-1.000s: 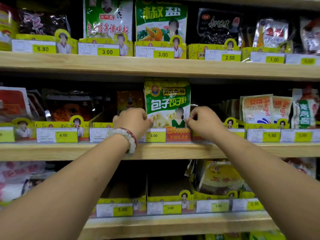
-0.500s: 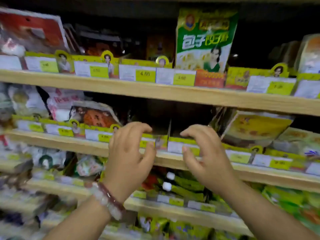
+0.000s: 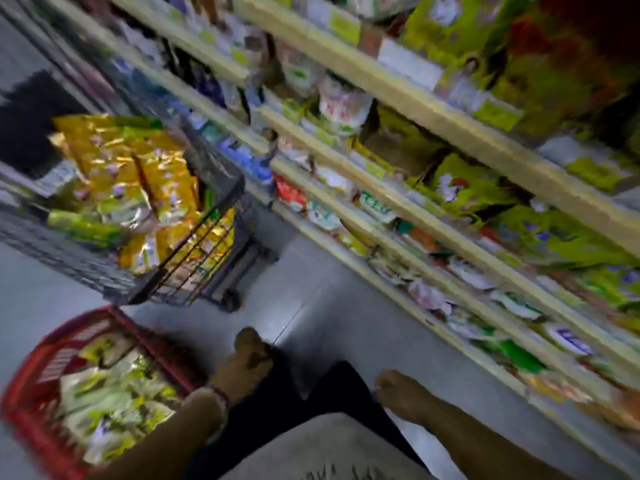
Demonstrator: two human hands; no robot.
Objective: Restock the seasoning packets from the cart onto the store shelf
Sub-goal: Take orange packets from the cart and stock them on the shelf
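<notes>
The view is blurred and tilted down at the floor. My left hand (image 3: 250, 358), with a bead bracelet at the wrist, hangs low beside a red basket (image 3: 38, 368) full of green and white seasoning packets (image 3: 110, 400). It holds nothing, its fingers loosely curled. Off to the right, my right hand (image 3: 398, 393) is also empty and hangs near my dark trouser leg. The store shelves (image 3: 408, 95) run diagonally along the right, packed with packets and yellow price tags.
A black wire cart (image 3: 194, 258) stands at the left against the shelving, loaded with gold and yellow foil bags (image 3: 131, 174). Grey floor (image 3: 332, 327) lies between the cart, the basket and the shelves.
Both hands have left the green packet on the shelf and dropped down empty. The view has swung from the shelf down and left to the floor, cart and red basket.
</notes>
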